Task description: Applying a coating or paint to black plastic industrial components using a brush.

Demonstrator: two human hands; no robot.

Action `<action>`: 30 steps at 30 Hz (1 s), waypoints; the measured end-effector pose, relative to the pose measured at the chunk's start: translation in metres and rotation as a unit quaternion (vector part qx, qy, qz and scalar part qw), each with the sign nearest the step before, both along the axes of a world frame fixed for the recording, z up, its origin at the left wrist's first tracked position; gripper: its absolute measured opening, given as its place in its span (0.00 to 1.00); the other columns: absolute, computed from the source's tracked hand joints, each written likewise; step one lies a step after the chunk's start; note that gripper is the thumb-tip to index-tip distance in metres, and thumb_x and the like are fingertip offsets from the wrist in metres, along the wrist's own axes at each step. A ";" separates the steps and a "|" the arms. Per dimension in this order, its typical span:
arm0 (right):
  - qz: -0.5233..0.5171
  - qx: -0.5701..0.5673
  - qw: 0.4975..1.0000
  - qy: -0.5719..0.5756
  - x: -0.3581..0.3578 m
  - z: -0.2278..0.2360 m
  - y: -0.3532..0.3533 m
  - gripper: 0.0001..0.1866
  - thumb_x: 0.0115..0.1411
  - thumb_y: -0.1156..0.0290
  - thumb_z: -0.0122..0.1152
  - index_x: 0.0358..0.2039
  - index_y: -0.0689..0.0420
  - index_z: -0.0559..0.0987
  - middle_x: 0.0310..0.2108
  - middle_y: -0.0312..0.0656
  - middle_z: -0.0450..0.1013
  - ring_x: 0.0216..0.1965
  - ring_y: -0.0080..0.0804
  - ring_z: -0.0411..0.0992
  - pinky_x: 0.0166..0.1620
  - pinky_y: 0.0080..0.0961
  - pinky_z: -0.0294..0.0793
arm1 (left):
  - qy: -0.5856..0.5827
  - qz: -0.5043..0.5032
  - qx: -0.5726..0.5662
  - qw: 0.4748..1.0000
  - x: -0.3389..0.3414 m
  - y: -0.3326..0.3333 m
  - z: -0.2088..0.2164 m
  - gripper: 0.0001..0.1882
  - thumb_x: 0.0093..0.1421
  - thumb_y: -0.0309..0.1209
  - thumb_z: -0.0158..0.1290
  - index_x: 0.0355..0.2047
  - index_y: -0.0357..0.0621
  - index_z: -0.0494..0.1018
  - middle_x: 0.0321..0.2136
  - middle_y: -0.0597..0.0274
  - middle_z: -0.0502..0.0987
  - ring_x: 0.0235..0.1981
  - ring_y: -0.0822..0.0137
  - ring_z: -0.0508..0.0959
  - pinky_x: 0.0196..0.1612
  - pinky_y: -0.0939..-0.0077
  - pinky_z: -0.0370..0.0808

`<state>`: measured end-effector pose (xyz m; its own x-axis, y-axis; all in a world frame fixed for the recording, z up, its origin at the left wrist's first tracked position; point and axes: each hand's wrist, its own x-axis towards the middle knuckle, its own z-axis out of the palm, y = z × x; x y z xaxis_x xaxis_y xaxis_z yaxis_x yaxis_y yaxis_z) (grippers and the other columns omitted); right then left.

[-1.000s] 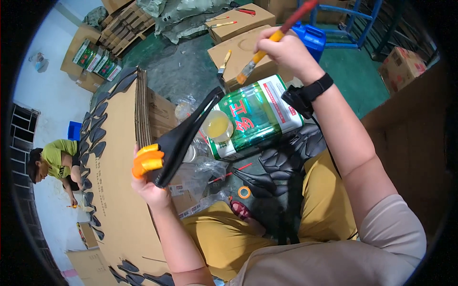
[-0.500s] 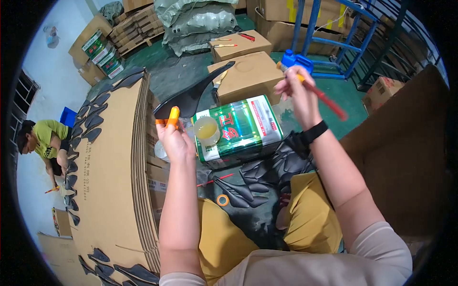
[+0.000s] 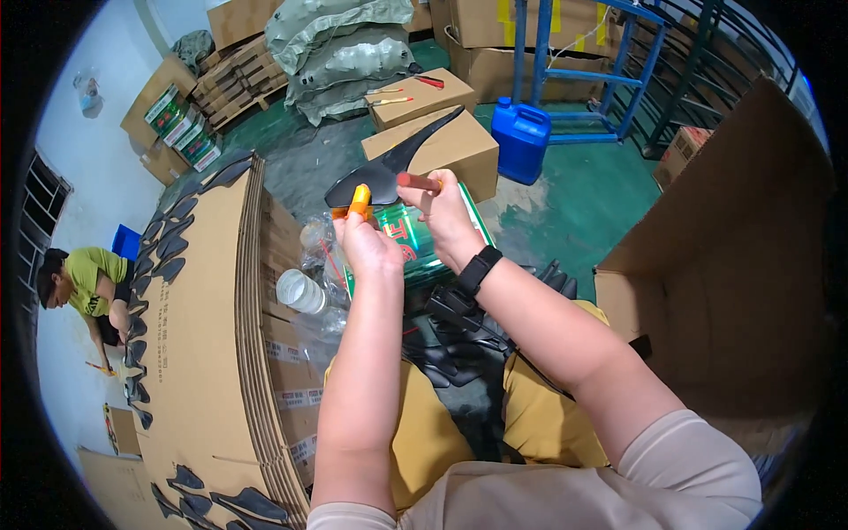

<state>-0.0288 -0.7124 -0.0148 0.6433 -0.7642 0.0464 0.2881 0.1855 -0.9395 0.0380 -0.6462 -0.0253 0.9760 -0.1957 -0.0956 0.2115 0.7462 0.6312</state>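
My left hand (image 3: 367,247), with orange covers on thumb and finger, grips a long curved black plastic piece (image 3: 380,177), its narrow tip pointing to the far right. My right hand (image 3: 448,216) is closed round a brush with a red handle (image 3: 419,182). That handle points left across the black piece; the bristles are hidden. Beneath both hands lies a green and white metal can (image 3: 424,252), partly covered by them. A stack of clear plastic cups (image 3: 302,291) sits left of my left wrist. More black pieces (image 3: 455,358) lie on the floor between my knees.
Stacked cardboard sheets (image 3: 212,318) on the left carry rows of black pieces. A person (image 3: 93,274) works beyond them. Ahead are cardboard boxes (image 3: 473,155), a blue jug (image 3: 521,146) and a blue metal frame (image 3: 587,75). An open carton (image 3: 707,256) stands to my right.
My right hand has swung left and down to the black piece, its brush now turned leftward. My left hand moved right with the piece. The cup of yellowish liquid is now out of sight.
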 end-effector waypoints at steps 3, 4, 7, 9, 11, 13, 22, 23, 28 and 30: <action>0.009 0.081 0.996 -0.026 0.002 0.002 -0.003 0.19 0.46 0.77 0.64 0.34 0.57 0.63 0.28 0.33 0.64 0.30 0.20 0.64 0.33 0.19 0.64 | -0.012 -0.013 0.016 1.000 -0.008 -0.003 0.003 0.10 0.57 0.22 0.47 0.40 0.45 0.67 0.38 0.67 0.73 0.39 0.73 0.72 0.44 0.80 0.68; 0.007 0.080 0.996 -0.026 0.003 -0.001 -0.009 0.19 0.46 0.77 0.64 0.34 0.57 0.63 0.28 0.33 0.64 0.30 0.20 0.64 0.33 0.19 0.64 | -0.041 -0.030 0.022 0.998 -0.010 -0.004 0.004 0.12 0.58 0.22 0.47 0.43 0.45 0.67 0.40 0.66 0.72 0.41 0.72 0.71 0.46 0.80 0.67; 0.026 0.081 0.993 -0.084 -0.001 -0.002 -0.030 0.18 0.45 0.75 0.63 0.34 0.58 0.63 0.27 0.36 0.65 0.29 0.28 0.67 0.33 0.27 0.65 | -0.126 -0.087 0.043 0.987 -0.014 0.001 0.009 0.19 0.56 0.20 0.45 0.50 0.42 0.64 0.45 0.63 0.70 0.47 0.70 0.70 0.52 0.77 0.65; 0.018 0.089 0.991 -0.103 -0.006 0.000 -0.032 0.17 0.46 0.75 0.62 0.33 0.57 0.64 0.25 0.35 0.64 0.27 0.26 0.66 0.32 0.26 0.64 | -0.214 -0.184 0.042 0.959 -0.011 0.009 0.012 0.26 0.54 0.19 0.48 0.55 0.39 0.60 0.50 0.60 0.68 0.52 0.67 0.68 0.57 0.74 0.62; 0.017 0.092 0.989 -0.112 -0.009 0.002 -0.037 0.16 0.46 0.76 0.62 0.32 0.57 0.64 0.25 0.35 0.63 0.26 0.25 0.65 0.32 0.25 0.64 | -0.255 -0.214 0.078 0.940 -0.010 0.016 0.013 0.31 0.52 0.21 0.52 0.57 0.40 0.58 0.53 0.59 0.65 0.56 0.65 0.64 0.58 0.73 0.60; 0.031 0.073 0.989 -0.122 -0.014 0.001 -0.054 0.15 0.50 0.82 0.58 0.28 0.52 0.61 0.23 0.33 0.62 0.21 0.20 0.62 0.24 0.16 0.62 | -0.314 -0.237 0.106 0.913 -0.006 0.028 0.017 0.34 0.51 0.21 0.53 0.59 0.41 0.57 0.55 0.58 0.64 0.59 0.63 0.61 0.59 0.71 0.58; 0.031 -0.084 0.996 0.012 -0.060 0.007 -0.095 0.11 0.47 0.75 0.59 0.26 0.51 0.65 0.24 0.28 0.63 0.28 0.19 0.62 0.34 0.19 0.58 | -0.331 -0.219 0.333 0.855 0.020 0.083 0.024 0.36 0.48 0.27 0.59 0.59 0.47 0.59 0.54 0.57 0.66 0.57 0.63 0.63 0.58 0.69 0.60; 0.034 -0.081 0.996 0.016 -0.062 0.003 -0.096 0.11 0.47 0.75 0.59 0.26 0.51 0.65 0.24 0.28 0.63 0.28 0.19 0.62 0.34 0.19 0.58 | -0.315 -0.206 0.355 0.856 0.020 0.085 0.021 0.33 0.50 0.25 0.58 0.57 0.46 0.61 0.52 0.57 0.67 0.54 0.64 0.66 0.55 0.70 0.63; 0.088 -0.077 0.991 0.066 -0.065 -0.024 -0.098 0.13 0.47 0.77 0.59 0.29 0.51 0.65 0.26 0.30 0.63 0.31 0.20 0.64 0.35 0.19 0.61 | -0.300 -0.178 0.401 0.847 0.029 0.098 0.013 0.25 0.52 0.22 0.56 0.52 0.44 0.66 0.45 0.60 0.73 0.47 0.68 0.72 0.48 0.76 0.69; 0.094 -0.089 0.988 0.088 -0.063 -0.035 -0.097 0.13 0.47 0.77 0.60 0.29 0.52 0.65 0.27 0.30 0.63 0.31 0.20 0.64 0.36 0.19 0.61 | -0.324 -0.174 0.435 0.822 0.032 0.100 0.012 0.22 0.51 0.22 0.56 0.48 0.43 0.69 0.42 0.62 0.74 0.42 0.70 0.73 0.46 0.77 0.69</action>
